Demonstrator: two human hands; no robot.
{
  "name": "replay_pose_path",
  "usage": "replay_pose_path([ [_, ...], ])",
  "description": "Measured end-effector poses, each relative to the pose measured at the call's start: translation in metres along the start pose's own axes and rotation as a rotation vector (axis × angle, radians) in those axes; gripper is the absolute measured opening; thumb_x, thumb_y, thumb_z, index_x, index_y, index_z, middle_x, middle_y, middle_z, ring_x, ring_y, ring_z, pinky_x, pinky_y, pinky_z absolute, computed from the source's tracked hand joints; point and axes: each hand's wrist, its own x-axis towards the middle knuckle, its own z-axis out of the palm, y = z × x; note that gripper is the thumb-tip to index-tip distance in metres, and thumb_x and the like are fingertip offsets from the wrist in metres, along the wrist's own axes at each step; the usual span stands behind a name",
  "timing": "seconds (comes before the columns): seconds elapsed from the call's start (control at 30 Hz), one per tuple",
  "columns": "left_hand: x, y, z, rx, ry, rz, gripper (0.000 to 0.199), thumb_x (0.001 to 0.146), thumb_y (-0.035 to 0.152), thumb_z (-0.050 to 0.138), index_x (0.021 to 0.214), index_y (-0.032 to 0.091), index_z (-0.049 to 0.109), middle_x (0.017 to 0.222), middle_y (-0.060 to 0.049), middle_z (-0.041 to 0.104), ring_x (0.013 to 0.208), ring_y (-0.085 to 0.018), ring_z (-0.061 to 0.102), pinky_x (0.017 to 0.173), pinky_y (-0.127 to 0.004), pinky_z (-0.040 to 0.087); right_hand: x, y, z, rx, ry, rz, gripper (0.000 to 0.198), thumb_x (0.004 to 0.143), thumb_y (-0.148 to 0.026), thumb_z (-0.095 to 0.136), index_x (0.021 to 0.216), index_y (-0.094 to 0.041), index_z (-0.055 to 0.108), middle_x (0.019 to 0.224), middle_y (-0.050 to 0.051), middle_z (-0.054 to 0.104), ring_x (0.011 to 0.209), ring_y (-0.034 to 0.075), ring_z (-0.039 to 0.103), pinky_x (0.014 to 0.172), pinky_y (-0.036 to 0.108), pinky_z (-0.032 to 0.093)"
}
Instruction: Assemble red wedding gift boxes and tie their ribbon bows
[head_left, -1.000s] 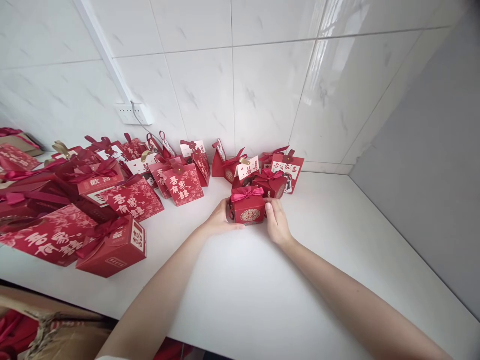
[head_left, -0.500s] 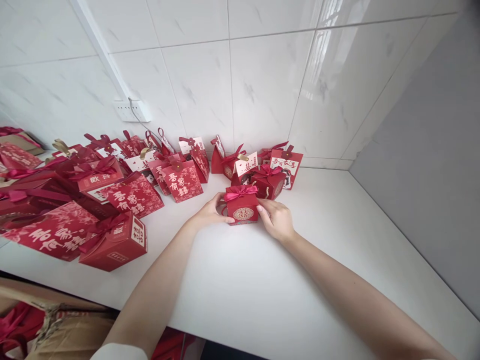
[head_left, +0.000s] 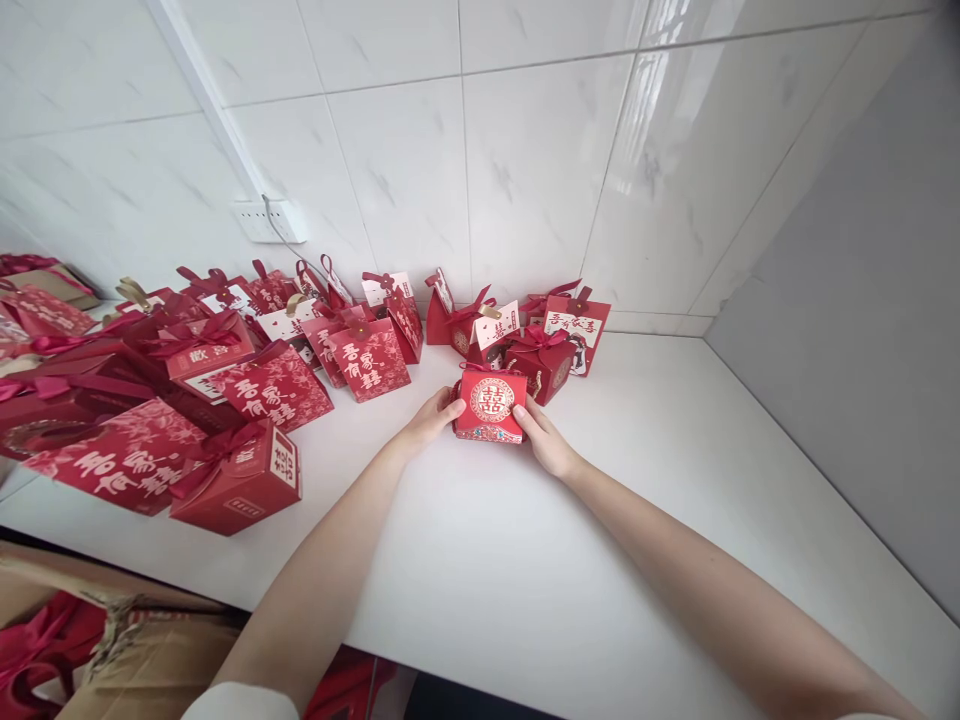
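A small red gift box (head_left: 492,405) with a round gold emblem is between my two hands at the middle of the white table. My left hand (head_left: 436,418) grips its left side, the thumb lying on the front edge. On the right side my right hand (head_left: 546,438) holds it the same way, thumb against the front. The emblem face is turned toward me, and the box's ribbon is mostly hidden behind its top. Just behind it stands another red box (head_left: 541,360) with a magenta bow, close to the held one.
Many red gift boxes crowd the left; the nearest is a bow-tied box (head_left: 236,485). A card-fronted box (head_left: 576,330) stands by the tiled wall (head_left: 540,170). A socket strip (head_left: 268,221) is on the wall. Below the table's front edge is a brown carton (head_left: 161,665).
The gift box has been tipped or turned in my hands: its emblem face now shows larger toward me, and the bow on top has gone from sight. Both hands still hold its sides.
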Motion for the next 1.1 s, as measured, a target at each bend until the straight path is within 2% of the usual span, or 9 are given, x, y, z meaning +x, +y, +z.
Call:
replay_pose_path([
  [0.23, -0.003, 0.002, 0.002, -0.013, 0.045, -0.038, 0.074, 0.068, 0.069, 0.067, 0.118, 0.015, 0.056, 0.115, -0.013, 0.064, 0.11, -0.033, 0.059, 0.095, -0.044, 0.045, 0.002, -0.005, -0.005, -0.046, -0.084, -0.045, 0.062, 0.095, -0.051, 0.047, 0.149, -0.026, 0.033, 0.147, 0.005, 0.048, 0.134, 0.025, 0.046, 0.111, 0.045, 0.039],
  [0.4, -0.003, 0.001, 0.002, -0.023, 0.05, -0.004, 0.075, 0.068, 0.066, 0.069, 0.123, 0.015, 0.057, 0.117, -0.013, 0.065, 0.112, -0.033, 0.059, 0.096, -0.044, 0.045, 0.002, -0.005, -0.004, -0.105, -0.048, -0.062, 0.06, 0.095, -0.051, 0.045, 0.149, -0.025, 0.034, 0.144, 0.007, 0.05, 0.131, 0.025, 0.05, 0.107, 0.045, 0.044],
  [0.57, -0.002, -0.001, 0.005, -0.04, 0.012, 0.033, 0.059, 0.077, 0.057, 0.066, 0.12, 0.017, 0.062, 0.121, -0.011, 0.066, 0.116, -0.031, 0.058, 0.099, -0.042, 0.044, 0.002, 0.004, -0.002, -0.177, 0.087, -0.064, 0.072, 0.092, -0.053, 0.05, 0.152, -0.024, 0.024, 0.151, 0.008, 0.041, 0.137, 0.024, 0.042, 0.113, 0.044, 0.037],
  [0.67, -0.001, -0.006, 0.002, 0.061, 0.124, 0.081, 0.05, 0.077, 0.05, 0.069, 0.114, 0.016, 0.065, 0.121, -0.011, 0.066, 0.116, -0.03, 0.059, 0.103, -0.043, 0.042, 0.004, 0.01, -0.002, -0.188, 0.16, -0.115, 0.093, 0.082, -0.05, 0.067, 0.154, -0.022, 0.015, 0.155, 0.012, 0.033, 0.139, 0.025, 0.039, 0.115, 0.046, 0.033],
  [0.73, 0.0, -0.009, -0.003, 0.133, 0.231, 0.125, 0.053, 0.073, 0.043, 0.074, 0.118, 0.018, 0.062, 0.127, -0.011, 0.063, 0.123, -0.029, 0.054, 0.104, -0.042, 0.04, 0.004, 0.012, -0.002, -0.208, 0.154, -0.138, 0.097, 0.078, -0.046, 0.072, 0.153, -0.022, 0.016, 0.154, 0.014, 0.033, 0.139, 0.025, 0.038, 0.116, 0.048, 0.031],
  [0.8, 0.0, -0.009, -0.009, 0.171, 0.298, 0.167, 0.058, 0.072, 0.039, 0.075, 0.125, 0.022, 0.057, 0.136, -0.01, 0.056, 0.13, -0.028, 0.048, 0.105, -0.042, 0.039, 0.004, 0.012, -0.003, -0.23, 0.151, -0.141, 0.089, 0.079, -0.046, 0.072, 0.15, -0.022, 0.024, 0.153, 0.014, 0.035, 0.14, 0.026, 0.036, 0.116, 0.049, 0.03],
  [0.87, 0.0, -0.006, -0.012, 0.219, 0.338, 0.215, 0.053, 0.074, 0.038, 0.073, 0.123, 0.024, 0.058, 0.136, -0.008, 0.056, 0.13, -0.027, 0.048, 0.107, -0.041, 0.037, 0.004, 0.012, -0.004, -0.218, 0.17, -0.128, 0.076, 0.082, -0.047, 0.068, 0.144, -0.023, 0.033, 0.148, 0.014, 0.042, 0.136, 0.025, 0.041, 0.113, 0.049, 0.034],
  [1.0, -0.002, 0.002, -0.013, 0.233, 0.331, 0.284, 0.031, 0.083, 0.037, 0.06, 0.11, 0.021, 0.064, 0.12, -0.006, 0.065, 0.117, -0.024, 0.056, 0.106, -0.038, 0.035, 0.005, 0.013, -0.008, -0.2, 0.279, -0.08, 0.042, 0.085, -0.05, 0.062, 0.115, -0.021, 0.053, 0.113, 0.011, 0.064, 0.105, 0.023, 0.062, 0.094, 0.044, 0.05],
  [1.1, -0.003, 0.007, -0.011, 0.156, 0.313, 0.274, 0.026, 0.086, 0.04, 0.053, 0.098, 0.02, 0.066, 0.105, -0.004, 0.068, 0.106, -0.022, 0.059, 0.096, -0.031, 0.041, 0.006, 0.016, -0.011, -0.268, 0.337, -0.09, 0.031, 0.085, -0.05, 0.061, 0.093, -0.021, 0.055, 0.096, 0.008, 0.064, 0.087, 0.022, 0.062, 0.081, 0.04, 0.054],
])
